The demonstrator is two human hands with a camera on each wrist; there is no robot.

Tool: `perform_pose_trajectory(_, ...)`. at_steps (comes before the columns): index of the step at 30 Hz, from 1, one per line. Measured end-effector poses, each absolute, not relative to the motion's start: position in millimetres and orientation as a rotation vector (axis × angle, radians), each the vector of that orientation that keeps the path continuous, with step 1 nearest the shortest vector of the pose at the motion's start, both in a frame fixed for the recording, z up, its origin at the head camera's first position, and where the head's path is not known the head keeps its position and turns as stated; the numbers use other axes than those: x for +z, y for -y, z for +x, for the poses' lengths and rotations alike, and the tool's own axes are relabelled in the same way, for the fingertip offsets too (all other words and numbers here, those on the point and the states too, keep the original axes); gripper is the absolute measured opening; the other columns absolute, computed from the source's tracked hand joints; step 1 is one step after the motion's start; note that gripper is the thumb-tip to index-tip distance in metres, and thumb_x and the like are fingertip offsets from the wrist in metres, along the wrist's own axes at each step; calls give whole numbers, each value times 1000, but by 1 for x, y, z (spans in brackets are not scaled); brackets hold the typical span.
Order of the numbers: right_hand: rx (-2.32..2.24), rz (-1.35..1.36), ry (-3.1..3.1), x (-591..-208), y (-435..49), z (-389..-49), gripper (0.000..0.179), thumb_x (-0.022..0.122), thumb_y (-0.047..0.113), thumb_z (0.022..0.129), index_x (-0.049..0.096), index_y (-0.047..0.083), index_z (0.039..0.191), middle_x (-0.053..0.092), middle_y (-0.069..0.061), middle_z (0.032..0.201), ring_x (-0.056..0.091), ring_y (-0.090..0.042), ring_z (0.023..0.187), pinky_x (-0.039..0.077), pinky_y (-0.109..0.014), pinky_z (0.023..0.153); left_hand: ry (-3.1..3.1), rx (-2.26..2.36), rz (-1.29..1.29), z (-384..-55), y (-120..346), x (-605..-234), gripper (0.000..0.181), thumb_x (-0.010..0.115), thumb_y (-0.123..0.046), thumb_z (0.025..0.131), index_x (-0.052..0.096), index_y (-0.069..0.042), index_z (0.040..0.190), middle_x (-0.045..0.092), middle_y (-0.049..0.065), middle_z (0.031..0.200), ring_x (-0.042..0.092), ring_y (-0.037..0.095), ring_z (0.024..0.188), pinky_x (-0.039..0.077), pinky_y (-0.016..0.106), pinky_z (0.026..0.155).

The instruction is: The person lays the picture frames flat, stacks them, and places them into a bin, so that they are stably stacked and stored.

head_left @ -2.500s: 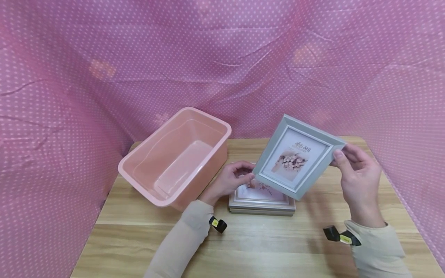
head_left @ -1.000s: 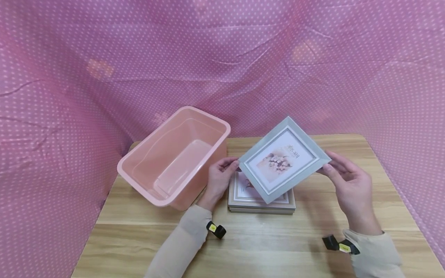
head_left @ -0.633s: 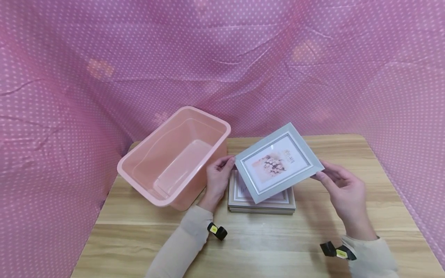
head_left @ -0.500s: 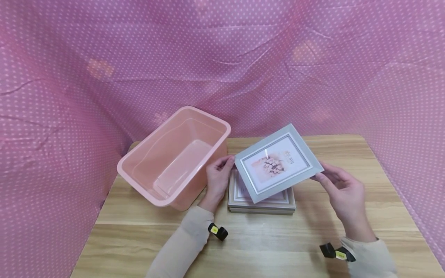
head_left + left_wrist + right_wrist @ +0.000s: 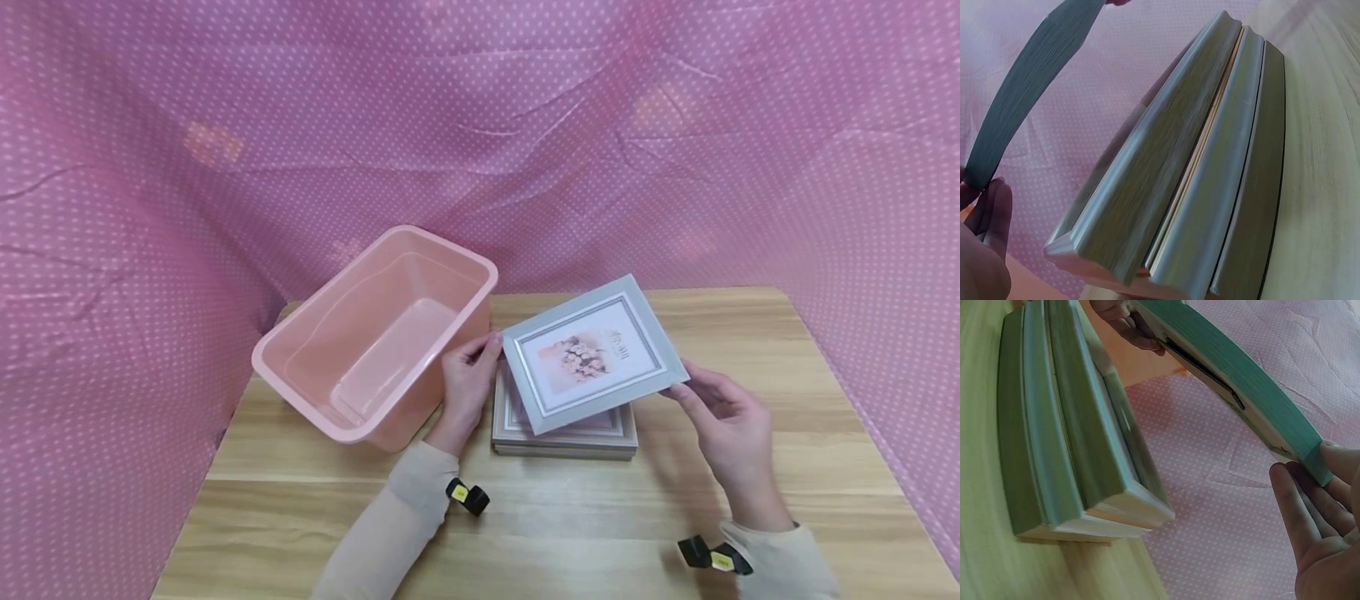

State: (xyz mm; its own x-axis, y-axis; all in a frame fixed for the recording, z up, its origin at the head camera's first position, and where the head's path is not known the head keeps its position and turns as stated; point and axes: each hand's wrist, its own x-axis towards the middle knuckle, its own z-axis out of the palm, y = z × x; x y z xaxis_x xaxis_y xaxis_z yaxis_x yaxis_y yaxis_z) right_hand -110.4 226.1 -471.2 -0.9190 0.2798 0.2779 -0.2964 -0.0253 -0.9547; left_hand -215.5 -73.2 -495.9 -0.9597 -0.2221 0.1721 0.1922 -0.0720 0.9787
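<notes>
Both hands hold a grey-green picture frame (image 5: 588, 354) with a flower print, tilted above a stack of frames. My left hand (image 5: 468, 383) pinches its left corner between thumb and fingers. At the opposite corner my right hand (image 5: 731, 429) grips with the thumb on the front and fingers behind. Underneath, the frame stack (image 5: 562, 450) lies flat on the table, its top print partly covered in the head view. Seen from the right wrist, a gap separates the held frame (image 5: 1241, 381) from the stacked frames (image 5: 1072, 425), and part of its back shows.
A pink plastic bin (image 5: 375, 333) with nothing in it stands left of the stack, close to the left hand. The wooden table (image 5: 570, 533) ends at a pink dotted cloth (image 5: 480, 125) hanging behind and at the sides.
The held picture frame has turned, come lower and shifted left, lying flatter over the stack. Both hands keep hold of it; the right hand has moved left and down. Bin and stack stay put.
</notes>
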Motion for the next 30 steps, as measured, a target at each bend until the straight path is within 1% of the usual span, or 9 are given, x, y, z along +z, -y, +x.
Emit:
perform_pose_trajectory(7,1952,-68,1884,-482,-219,-106,30,71,-18,93,68,-20,123,84,8,111,81,-5,96,63,-18,91,1952,-2159,-69,-213,76,-495,32,70,4,96,70,15,126,73,34,127,69,0,97,59,14,89)
perform_pose_trajectory(11,1879,-159,1908,-488,-214,-101,30,73,-18,91,71,-18,121,83,11,108,79,-2,99,62,-15,89,1999,-2138,-120,-211,78,-496,35,69,5,96,68,15,130,70,34,133,70,6,104,58,14,95)
perform_pose_trajectory(13,1822,-192,1940,-491,-211,-98,30,74,-16,91,72,-16,121,82,15,110,78,0,101,61,-13,90,2022,-2121,-151,-211,78,-497,36,68,5,97,68,14,131,70,34,134,70,10,108,58,14,96)
perform_pose_trajectory(16,1767,-174,1957,-495,-208,-96,29,74,-17,91,72,-16,120,81,16,114,77,1,105,60,-13,93,2057,-2097,-191,-213,79,-497,37,68,4,97,67,13,133,69,34,134,69,14,108,57,14,96)
perform_pose_trajectory(20,1812,-96,1872,-501,-203,-94,29,72,-23,88,71,-20,117,82,11,118,78,-2,108,61,-17,95,2108,-2067,-221,-213,81,-497,41,67,3,97,65,13,137,69,33,133,67,17,108,55,14,95)
perform_pose_trajectory(22,1863,-63,1808,-504,-200,-93,28,71,-25,87,70,-22,116,82,7,118,78,-4,110,61,-19,95,2127,-2060,-229,-213,82,-497,43,67,3,97,63,14,138,69,33,133,68,22,110,54,15,95)
perform_pose_trajectory(27,1916,-28,1753,-506,-196,-93,29,71,-25,88,68,-24,116,80,-2,126,76,-6,117,60,-21,99,2167,-2046,-223,-214,84,-496,44,66,0,99,62,12,141,68,32,134,68,33,116,54,15,97)
perform_pose_trajectory(30,1906,-34,1783,-506,-193,-92,28,72,-23,88,68,-24,117,79,-3,129,75,-5,121,59,-21,101,2190,-2039,-215,-215,85,-497,45,65,0,100,61,12,143,67,31,137,67,36,121,54,14,99)
